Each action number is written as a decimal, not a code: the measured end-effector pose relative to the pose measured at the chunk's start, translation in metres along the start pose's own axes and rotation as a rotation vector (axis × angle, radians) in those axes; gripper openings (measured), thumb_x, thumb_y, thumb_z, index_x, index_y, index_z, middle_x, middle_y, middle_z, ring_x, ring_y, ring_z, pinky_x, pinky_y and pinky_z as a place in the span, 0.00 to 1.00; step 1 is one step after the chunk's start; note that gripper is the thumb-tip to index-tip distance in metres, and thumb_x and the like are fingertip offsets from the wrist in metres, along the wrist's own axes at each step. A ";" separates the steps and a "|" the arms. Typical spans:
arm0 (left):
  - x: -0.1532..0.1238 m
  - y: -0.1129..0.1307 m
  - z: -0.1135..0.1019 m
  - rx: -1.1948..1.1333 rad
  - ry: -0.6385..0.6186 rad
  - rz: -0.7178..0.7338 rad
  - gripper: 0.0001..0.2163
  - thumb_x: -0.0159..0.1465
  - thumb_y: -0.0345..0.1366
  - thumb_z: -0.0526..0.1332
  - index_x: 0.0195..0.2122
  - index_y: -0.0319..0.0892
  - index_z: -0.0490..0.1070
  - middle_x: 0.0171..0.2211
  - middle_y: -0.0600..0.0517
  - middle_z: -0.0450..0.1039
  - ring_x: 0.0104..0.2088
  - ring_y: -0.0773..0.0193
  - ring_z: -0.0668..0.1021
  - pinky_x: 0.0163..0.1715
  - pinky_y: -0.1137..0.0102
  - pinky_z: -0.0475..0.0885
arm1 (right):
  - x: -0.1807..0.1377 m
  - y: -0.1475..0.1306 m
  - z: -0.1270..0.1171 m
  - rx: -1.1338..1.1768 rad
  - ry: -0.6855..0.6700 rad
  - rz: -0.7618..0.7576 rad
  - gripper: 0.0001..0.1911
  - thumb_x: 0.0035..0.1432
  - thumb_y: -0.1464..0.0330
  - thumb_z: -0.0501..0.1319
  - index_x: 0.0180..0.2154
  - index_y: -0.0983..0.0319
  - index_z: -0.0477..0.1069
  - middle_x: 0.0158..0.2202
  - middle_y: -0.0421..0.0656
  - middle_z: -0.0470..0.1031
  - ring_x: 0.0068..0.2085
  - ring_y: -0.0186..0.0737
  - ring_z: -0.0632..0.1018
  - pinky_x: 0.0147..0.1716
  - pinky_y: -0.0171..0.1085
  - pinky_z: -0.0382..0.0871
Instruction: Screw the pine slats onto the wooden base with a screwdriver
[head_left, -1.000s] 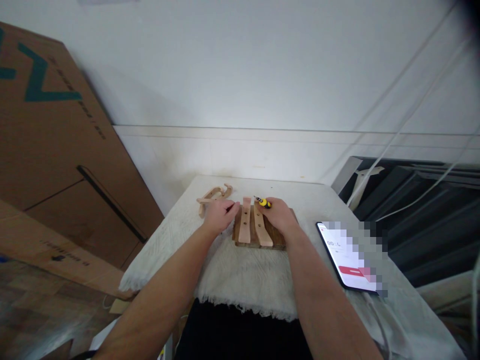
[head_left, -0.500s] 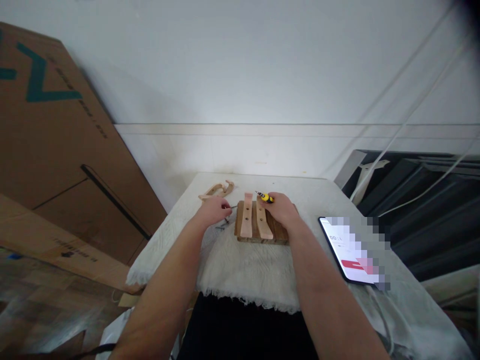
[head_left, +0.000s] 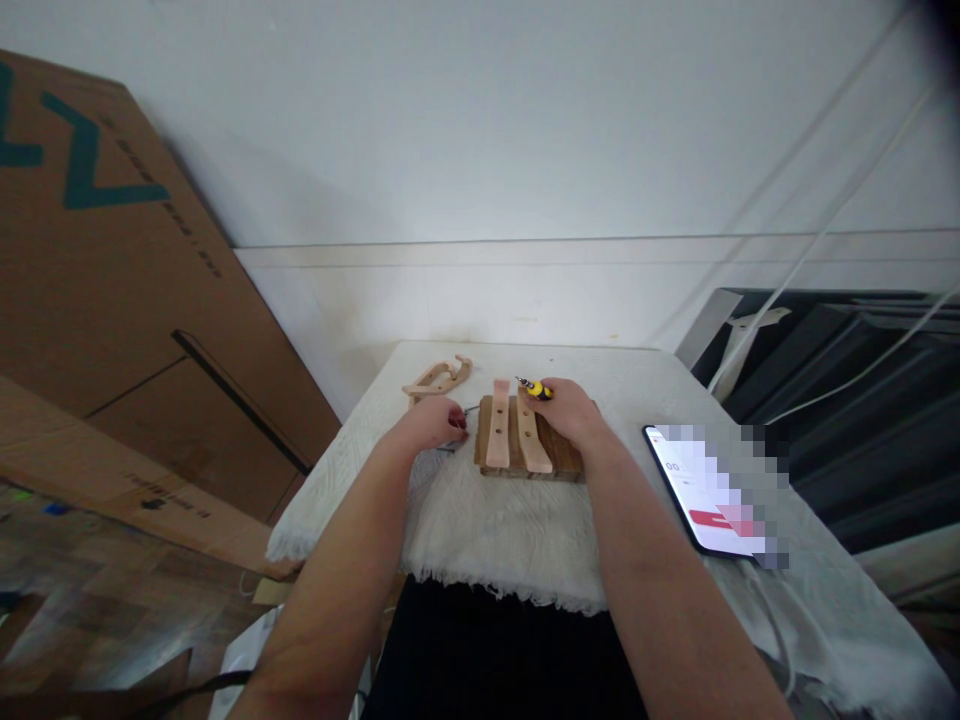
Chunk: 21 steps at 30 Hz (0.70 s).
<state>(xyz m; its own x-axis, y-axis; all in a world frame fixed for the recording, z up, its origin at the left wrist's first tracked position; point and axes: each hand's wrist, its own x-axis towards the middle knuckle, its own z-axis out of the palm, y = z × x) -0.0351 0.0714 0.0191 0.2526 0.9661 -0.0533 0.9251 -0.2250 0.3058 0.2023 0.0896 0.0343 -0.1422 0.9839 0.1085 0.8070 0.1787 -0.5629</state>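
Note:
My right hand [head_left: 568, 408] is closed round a yellow-and-black screwdriver [head_left: 537, 390], its metal tip pointing left. That hand rests over a brown wooden board [head_left: 561, 455]. Two pale wooden pieces with drilled holes lie on the board: a left piece [head_left: 499, 428] and a right piece [head_left: 534, 440], whose far end is close to the fingers of my right hand. Left of the board, my left hand [head_left: 435, 424] has its fingers pinched together low over the cloth, beside thin dark metal bits. What they grip is too small to make out.
Further pale curved wooden pieces [head_left: 439, 378] lie behind my left hand. A lit phone [head_left: 697, 500] lies on the white cloth [head_left: 487, 540] to the right. A large cardboard box [head_left: 150, 300] stands at left, dark panels [head_left: 847, 380] at right, and a wall behind.
My left hand's fingers have drawn closer together over the metal bits. My right hand still holds the screwdriver at the board. The whole view has shifted slightly.

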 end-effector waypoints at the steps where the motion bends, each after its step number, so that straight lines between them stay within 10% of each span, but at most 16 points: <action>1: 0.000 0.000 0.000 0.001 -0.002 0.009 0.07 0.53 0.36 0.64 0.30 0.40 0.79 0.30 0.48 0.80 0.30 0.62 0.77 0.28 0.70 0.64 | 0.000 0.000 0.000 0.004 0.006 0.000 0.07 0.56 0.67 0.62 0.32 0.63 0.76 0.33 0.47 0.79 0.33 0.39 0.75 0.30 0.34 0.57; 13: -0.002 0.007 -0.003 -0.243 0.006 -0.028 0.07 0.53 0.30 0.60 0.33 0.37 0.76 0.27 0.49 0.76 0.23 0.66 0.75 0.21 0.73 0.67 | 0.000 0.002 -0.003 0.159 0.239 0.026 0.14 0.55 0.71 0.60 0.42 0.67 0.77 0.41 0.50 0.80 0.41 0.41 0.77 0.41 0.35 0.65; 21: -0.003 0.011 -0.001 -0.394 -0.045 -0.083 0.12 0.55 0.29 0.59 0.40 0.35 0.73 0.30 0.48 0.76 0.22 0.68 0.75 0.17 0.75 0.69 | 0.001 0.001 0.000 0.192 0.113 -0.050 0.13 0.56 0.71 0.60 0.43 0.64 0.77 0.43 0.48 0.80 0.43 0.40 0.78 0.44 0.36 0.66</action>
<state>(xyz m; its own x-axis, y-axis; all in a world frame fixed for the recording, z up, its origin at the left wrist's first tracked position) -0.0257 0.0661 0.0242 0.2018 0.9704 -0.1323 0.7659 -0.0722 0.6389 0.2033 0.0904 0.0336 -0.1058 0.9686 0.2251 0.6750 0.2362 -0.6990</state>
